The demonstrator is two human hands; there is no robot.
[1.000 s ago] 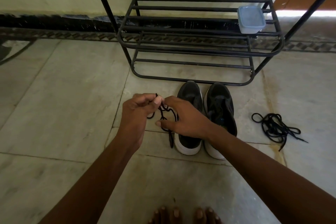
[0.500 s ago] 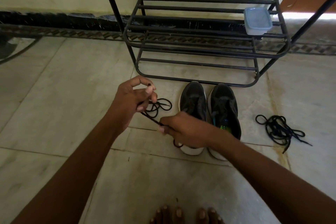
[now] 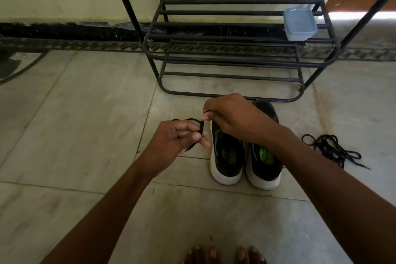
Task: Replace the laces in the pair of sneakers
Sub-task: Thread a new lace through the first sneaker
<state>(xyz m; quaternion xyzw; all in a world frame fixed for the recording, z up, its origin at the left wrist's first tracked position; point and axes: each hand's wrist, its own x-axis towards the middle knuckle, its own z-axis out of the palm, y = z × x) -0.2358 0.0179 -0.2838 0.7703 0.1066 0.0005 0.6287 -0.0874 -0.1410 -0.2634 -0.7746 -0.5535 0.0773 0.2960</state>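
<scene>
Head view: left hand (image 3: pixel 173 137) with fingers (image 3: pixel 196 136) curled, pinching a black lace (image 3: pixel 201 127) that loops out past the knuckles. Right hand (image 3: pixel 231 118) above the left sneaker (image 3: pixel 227 163), fingers closed on the same lace's upper end. Right sneaker (image 3: pixel 264 165) touching its mate, both heels toward the camera, standing on the tiled floor (image 3: pixel 85 113) just in front of a black metal shoe rack (image 3: pixel 235 58). Lidded plastic box (image 3: pixel 299 24) on a rack shelf. Second bundle of black laces (image 3: pixel 331 148) lying loose on the floor, right of the sneakers. Bare toes (image 3: pixel 225 255) at the bottom edge.
</scene>
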